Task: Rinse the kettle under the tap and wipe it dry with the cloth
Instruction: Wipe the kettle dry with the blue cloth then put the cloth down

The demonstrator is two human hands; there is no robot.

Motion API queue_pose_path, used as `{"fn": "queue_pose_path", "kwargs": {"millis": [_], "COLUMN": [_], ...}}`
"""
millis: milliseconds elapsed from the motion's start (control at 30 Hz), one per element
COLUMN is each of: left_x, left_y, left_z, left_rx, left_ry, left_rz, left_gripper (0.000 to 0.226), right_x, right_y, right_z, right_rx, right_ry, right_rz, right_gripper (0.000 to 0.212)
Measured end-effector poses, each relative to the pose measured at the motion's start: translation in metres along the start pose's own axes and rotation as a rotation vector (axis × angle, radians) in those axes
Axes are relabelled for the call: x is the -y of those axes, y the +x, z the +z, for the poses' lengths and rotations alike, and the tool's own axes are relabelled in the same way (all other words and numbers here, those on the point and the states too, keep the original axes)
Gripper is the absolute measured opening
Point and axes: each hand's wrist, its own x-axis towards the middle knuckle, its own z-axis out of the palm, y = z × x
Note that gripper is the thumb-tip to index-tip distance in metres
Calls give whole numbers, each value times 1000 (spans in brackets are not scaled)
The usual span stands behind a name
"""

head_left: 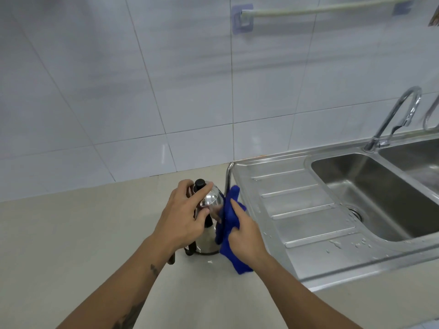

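Right hand (247, 236) is closed on the blue cloth (229, 224), pressing it against the right flank of the steel kettle (210, 200); loose cloth hangs below the fist to the counter (83, 233). Left hand (184, 214) is clamped over the kettle's domed lid, fingers spread beside the black knob (200, 184), thumb against the body. Kettle stands upright on the counter, directly under the left grip and just left of the sink's drainboard (297, 210).

Risks noted:
- Body looks polished and possibly wet; sideways wiping pressure from the right could slide or tip it leftward if the left hold slackens
- Left hold bears on the lid, not the handle; whether the lid is seated cannot be told, so it may shift under load
- Water beads lie on the drainboard just right of the cloth; the trailing end could pick up moisture there and re-wet the surface
- Kettle's far side and base are hidden from view; dryness there is unverified
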Motion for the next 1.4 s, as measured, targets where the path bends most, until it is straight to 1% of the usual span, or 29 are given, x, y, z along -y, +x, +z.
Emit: {"fn": "queue_pose_path", "kwargs": {"millis": [100, 200, 300, 367, 500, 633, 733, 833, 933, 1000, 1067, 1133, 1167, 1233, 1300, 1400], "left_x": [12, 18, 18, 13, -7, -25, -41, -45, -30, -22, -21, -24, -26, -26, -25, -25], "left_y": [0, -1, -1, -1, -4, -3, 0, 5, 9, 9, 8, 7, 7, 7, 8, 9], "left_z": [-2, -4, -2, 0, 5, 12, 15, 11, 8, 8, 10, 11, 11, 9, 7, 5], "left_rx": [20, 10, -36, -65, -109, -127, -141, -114, -103, -104, -102, -117, -119, -111, -104, -99], "left_ry": [9, 5, 10, 28, 62, 117, 151, 177, 192, 139, 56, 35, 40, 44, 53, 77], "left_rz": [75, 111, 99, 53, -69, -159, -200, -168, -62, -39, -48, -61, -68, -88, -103, -118], "left_gripper": [63, 64, 58, 56, 53, 52, 50, 46, 44, 43, 41, 41, 41, 40, 39, 38], "right_x": [17, 29, 30, 27, 11, -4, -6, -3, -3, -12, -27, -37, -41, -44, -40, -27], "right_y": [14, 30, 44, 48, 39, 22, 13, 9, 3, -2, -6, -10, -11, -10, -7, -4], "right_z": [-5, -12, -18, -18, -11, -4, -7, -11, 2, 17, 30, 35, 36, 33, 29, 21], "right_rx": [-19, 50, 145, 157, 90, -5, -55, -39, 11, 19, 39, 92, 116, 97, 34, -10], "right_ry": [-47, -116, -134, -114, -45, -10, 9, 20, -11, -68, -86, -58, -62, -70, -47, -22], "right_rz": [-51, -51, 0, 24, 41, 19, -32, -67, -113, -144, -104, -19, 23, 88, 106, 98], "right_gripper": [75, 82, 82, 82, 77, 77, 76, 80, 92, 99, 103, 106, 106, 96, 84, 78]}}
